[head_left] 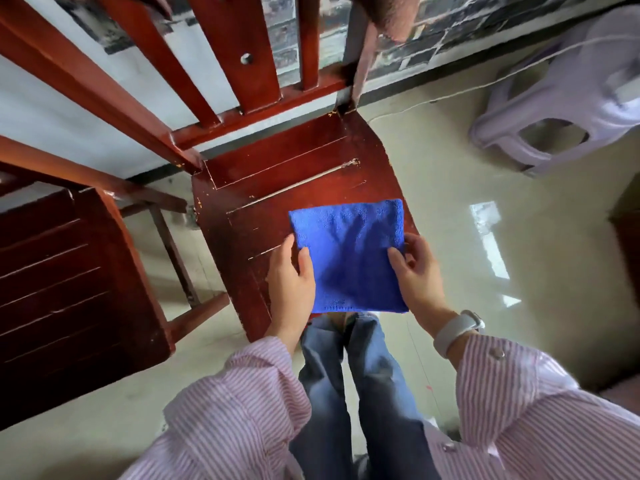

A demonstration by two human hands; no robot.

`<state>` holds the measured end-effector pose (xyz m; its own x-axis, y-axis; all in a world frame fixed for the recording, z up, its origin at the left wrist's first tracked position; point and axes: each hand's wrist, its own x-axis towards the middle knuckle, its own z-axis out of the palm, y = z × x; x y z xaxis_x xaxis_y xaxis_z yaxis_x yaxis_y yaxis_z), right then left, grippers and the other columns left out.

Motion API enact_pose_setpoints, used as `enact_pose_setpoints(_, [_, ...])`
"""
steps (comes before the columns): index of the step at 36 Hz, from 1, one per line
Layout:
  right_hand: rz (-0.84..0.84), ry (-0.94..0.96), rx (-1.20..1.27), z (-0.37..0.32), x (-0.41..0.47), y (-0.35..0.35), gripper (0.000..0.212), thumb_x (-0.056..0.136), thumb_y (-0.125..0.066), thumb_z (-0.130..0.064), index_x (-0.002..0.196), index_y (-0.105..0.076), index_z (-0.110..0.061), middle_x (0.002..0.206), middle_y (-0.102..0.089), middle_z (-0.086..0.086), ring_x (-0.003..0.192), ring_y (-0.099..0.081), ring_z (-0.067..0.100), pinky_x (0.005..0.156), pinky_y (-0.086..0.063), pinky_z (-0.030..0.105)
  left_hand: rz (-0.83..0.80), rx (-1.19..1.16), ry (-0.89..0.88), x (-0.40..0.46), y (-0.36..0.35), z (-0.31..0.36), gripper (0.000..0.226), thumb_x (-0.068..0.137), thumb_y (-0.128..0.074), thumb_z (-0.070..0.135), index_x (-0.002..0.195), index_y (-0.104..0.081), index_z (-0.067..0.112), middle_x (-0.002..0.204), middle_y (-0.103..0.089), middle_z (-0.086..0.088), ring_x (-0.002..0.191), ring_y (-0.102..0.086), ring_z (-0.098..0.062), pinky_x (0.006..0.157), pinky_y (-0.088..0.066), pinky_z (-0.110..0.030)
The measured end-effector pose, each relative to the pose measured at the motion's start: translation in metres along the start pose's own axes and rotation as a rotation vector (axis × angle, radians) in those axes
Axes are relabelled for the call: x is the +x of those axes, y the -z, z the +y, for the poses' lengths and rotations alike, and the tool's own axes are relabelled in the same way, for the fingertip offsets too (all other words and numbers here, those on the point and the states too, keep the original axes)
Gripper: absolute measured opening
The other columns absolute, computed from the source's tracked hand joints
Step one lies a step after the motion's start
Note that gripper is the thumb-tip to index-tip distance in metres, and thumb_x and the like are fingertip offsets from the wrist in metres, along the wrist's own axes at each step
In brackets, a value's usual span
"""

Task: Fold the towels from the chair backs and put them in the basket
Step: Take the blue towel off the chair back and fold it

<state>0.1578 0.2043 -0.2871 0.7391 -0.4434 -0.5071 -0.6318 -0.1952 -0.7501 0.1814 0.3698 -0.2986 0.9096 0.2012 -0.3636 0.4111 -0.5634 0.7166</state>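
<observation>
— Tiled floor (450,209) and two wooden chairs were seen; where was the blue towel (349,258)?

— It was laid folded on the near chair seat (277,174), pinched at its edges by the left hand (292,285) and right hand (417,275).

— What remained?

— A brown towel (388,15) was left draped on the chair back; no basket was seen.

1. A blue towel (349,254), folded to a rectangle, lies flat on the near right part of the red-brown wooden chair seat (277,174).
2. The left hand (291,282) grips the towel's left edge, thumb on top.
3. The right hand (417,271) grips the right edge, thumb on top; a white wristband (453,330) sits on that wrist.
4. A brown towel (388,15) hangs over the chair back's right post.
5. A 2nd wooden chair (69,271) stands to the left.
6. A lilac plastic stool (568,98) lies tipped on the floor at upper right.
</observation>
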Motion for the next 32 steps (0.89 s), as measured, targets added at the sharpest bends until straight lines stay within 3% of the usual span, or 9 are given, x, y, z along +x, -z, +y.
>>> enact_pose_setpoints(3, [0.025,0.019,-0.028,-0.011,-0.031,0.041,0.019,0.089,-0.054,-0.011,0.108,-0.052,-0.011,0.086,-0.053,-0.009,0.067,-0.050,-0.009,0.065,-0.039,0.006,-0.039,0.012,-0.075,-0.033,0.010,0.032,0.034,0.090,-0.052,0.006,0.122,-0.053,-0.005,0.121,-0.058,-0.020,0.113,-0.054,-0.031,0.093,-0.029,-0.015])
enact_pose_setpoints(5, [0.058,0.014,-0.018,-0.023,-0.049,0.068,0.016,0.089,-0.053,-0.011,0.104,-0.052,-0.016,0.090,-0.055,-0.009,0.070,-0.052,-0.004,0.064,-0.040,0.011,-0.063,0.022,-0.142,-0.052,0.014,0.056,0.033,0.089,-0.054,0.004,0.120,-0.054,-0.006,0.118,-0.060,-0.022,0.111,-0.056,-0.033,0.090,-0.026,-0.011])
enact_pose_setpoints(9, [0.184,-0.032,0.060,-0.042,-0.074,0.125,0.014,0.088,-0.052,-0.006,0.100,-0.053,-0.014,0.087,-0.055,-0.007,0.064,-0.053,-0.009,0.057,-0.040,0.004,-0.128,0.039,-0.218,-0.085,0.009,0.110,0.036,0.085,-0.052,0.012,0.115,-0.056,-0.008,0.110,-0.063,-0.023,0.101,-0.059,-0.034,0.084,-0.028,-0.009])
enact_pose_setpoints(12, [0.276,-0.044,0.137,-0.054,-0.084,0.174,0.011,0.088,-0.053,-0.009,0.098,-0.055,-0.013,0.085,-0.057,-0.007,0.071,-0.053,-0.002,0.062,-0.040,0.004,-0.170,0.013,-0.275,-0.108,-0.004,0.159,0.034,0.087,-0.057,0.011,0.117,-0.056,-0.005,0.110,-0.062,-0.021,0.100,-0.057,-0.029,0.081,-0.027,-0.005])
enact_pose_setpoints(14, [0.321,-0.045,0.186,-0.058,-0.091,0.209,0.006,0.089,-0.054,-0.015,0.095,-0.056,-0.014,0.087,-0.058,-0.004,0.076,-0.054,0.007,0.071,-0.043,0.015,-0.196,0.015,-0.312,-0.125,-0.018,0.193,0.035,0.087,-0.059,0.008,0.119,-0.055,-0.004,0.112,-0.061,-0.020,0.100,-0.055,-0.024,0.080,-0.025,-0.001])
enact_pose_setpoints(17, [0.389,-0.040,0.237,-0.055,-0.093,0.266,0.007,0.090,-0.054,-0.019,0.093,-0.056,-0.014,0.088,-0.058,-0.002,0.079,-0.053,0.012,0.073,-0.042,0.023,-0.228,0.040,-0.401,-0.147,-0.046,0.242,0.032,0.086,-0.059,0.007,0.117,-0.058,-0.001,0.107,-0.062,-0.019,0.096,-0.056,-0.024,0.078,-0.027,-0.007])
enact_pose_setpoints(22, [0.492,0.002,0.278,-0.030,-0.097,0.374,0.006,0.089,-0.053,-0.014,0.094,-0.055,-0.013,0.083,-0.055,-0.012,0.074,-0.052,0.002,0.062,-0.039,0.004,-0.276,0.016,-0.488,-0.195,-0.113,0.317,0.030,0.086,-0.057,0.006,0.115,-0.060,0.003,0.101,-0.063,-0.015,0.086,-0.058,-0.024,0.078,-0.043,-0.028])
enact_pose_setpoints(28, [0.661,0.008,0.291,0.011,-0.103,0.492,0.007,0.088,-0.054,-0.015,0.095,-0.057,-0.015,0.083,-0.054,-0.018,0.075,-0.052,-0.003,0.063,-0.038,0.004,-0.365,-0.026,-0.560,-0.263,-0.205,0.390,0.030,0.086,-0.056,0.005,0.116,-0.060,0.005,0.099,-0.062,-0.014,0.087,-0.058,-0.026,0.079,-0.045,-0.030])
enact_pose_setpoints(32, [0.780,-0.015,0.342,0.037,-0.101,0.556,0.011,0.089,-0.054,-0.015,0.099,-0.057,-0.012,0.086,-0.058,-0.011,0.077,-0.053,-0.003,0.068,-0.039,0.010,-0.461,-0.015,-0.633,-0.296,-0.264,0.431,0.031,0.086,-0.055,0.006,0.117,-0.060,0.007,0.106,-0.063,-0.011,0.090,-0.058,-0.024,0.081,-0.042,-0.025])
